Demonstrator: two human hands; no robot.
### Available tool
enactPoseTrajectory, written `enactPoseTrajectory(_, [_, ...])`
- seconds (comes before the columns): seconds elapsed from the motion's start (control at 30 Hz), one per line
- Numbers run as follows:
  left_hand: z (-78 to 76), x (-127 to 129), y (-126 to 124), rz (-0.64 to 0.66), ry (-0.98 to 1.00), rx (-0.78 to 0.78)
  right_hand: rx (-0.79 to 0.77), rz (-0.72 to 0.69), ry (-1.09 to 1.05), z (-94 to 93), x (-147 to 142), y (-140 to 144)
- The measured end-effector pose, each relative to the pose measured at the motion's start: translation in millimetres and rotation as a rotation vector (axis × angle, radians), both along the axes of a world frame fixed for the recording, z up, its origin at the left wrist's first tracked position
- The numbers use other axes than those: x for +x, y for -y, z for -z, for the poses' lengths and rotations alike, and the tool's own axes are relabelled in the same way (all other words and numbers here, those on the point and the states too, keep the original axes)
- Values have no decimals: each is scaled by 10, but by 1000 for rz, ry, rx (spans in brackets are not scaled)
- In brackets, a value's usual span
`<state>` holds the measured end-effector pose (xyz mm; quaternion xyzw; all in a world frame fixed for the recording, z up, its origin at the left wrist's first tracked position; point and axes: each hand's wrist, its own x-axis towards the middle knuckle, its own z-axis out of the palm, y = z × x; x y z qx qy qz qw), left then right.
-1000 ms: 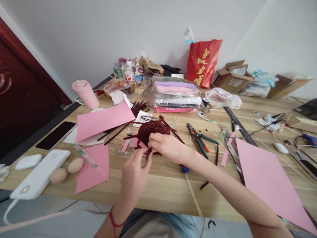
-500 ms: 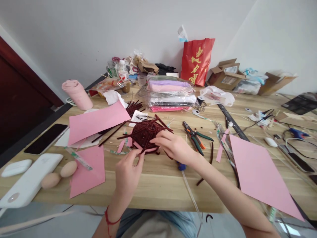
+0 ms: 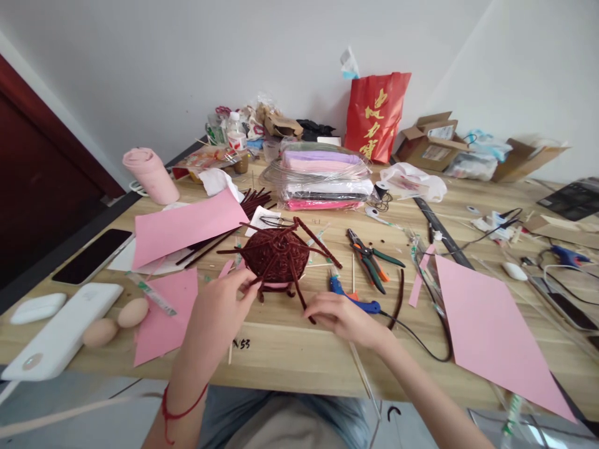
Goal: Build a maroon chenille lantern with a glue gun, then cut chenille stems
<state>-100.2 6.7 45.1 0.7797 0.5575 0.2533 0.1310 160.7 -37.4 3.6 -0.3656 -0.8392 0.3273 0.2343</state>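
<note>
Pinching dark-red woven basket stems — left hand, right hand.

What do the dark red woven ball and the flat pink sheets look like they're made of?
Woven ball: apparently dark red pipe cleaners, fuzzy and matte, with stiff loose ends sticking out. Pink sheets: likely thin matte paper or card, flat with crisp straight edges.

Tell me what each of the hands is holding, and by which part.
The left hand pinches a loose strand at the front left of the dark red woven ball. The right hand grips the tip of another strand trailing from its front.
</note>
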Motion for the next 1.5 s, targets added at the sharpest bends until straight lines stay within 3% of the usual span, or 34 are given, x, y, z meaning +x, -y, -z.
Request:
enactPoseTrajectory(0.17, [-123, -38, -48, 14, -66, -33, 75, 16, -134, 111, -128, 125])
enactPoseTrajectory(0.3, [-144, -76, -95, -27, -66, 1, 107, -6, -117, 140, -249, 111])
enactPoseTrajectory(0.53, [-2, -109, -48, -108, -31, 38, 262, -51, -65, 146, -374, 36])
enactPoseTrajectory(0.7, [109, -67, 258, -152, 81, 307, 340, -62, -33, 149, -405, 57])
enactPoseTrajectory(0.77, [179, -26, 390, -144, 180, 326, 350, -63, 34, 144, -417, 74])
enactPoseTrajectory(0.83, [283, 28, 480, -67, 322, 182, 369, -60, 74, 143, -429, 90])
enactPoseTrajectory(0.9, [416, 88, 513, -19, 495, -86, 377, -51, 79, 146, -439, 102])
enactPoseTrajectory(1.0, [626, 182, 479, -12, 786, -500, 376, -46, 60, 149, -449, 117])
enactPoseTrajectory(1.1, [775, 269, 413, 1, 1017, -766, 403, -67, 62, 143, -450, 127])
enactPoseTrajectory(1.3, [795, 377, 343, 15, 1155, -888, 557, -68, 50, 158, -447, 140])
enactPoseTrajectory(1.4, [775, 383, 335, 2, 1174, -907, 477, -4, -31, 198, -477, 168])
enactPoseTrajectory(1.5, [781, 379, 324, -8, 1176, -909, 289, 131, -180, 230, -558, 221])
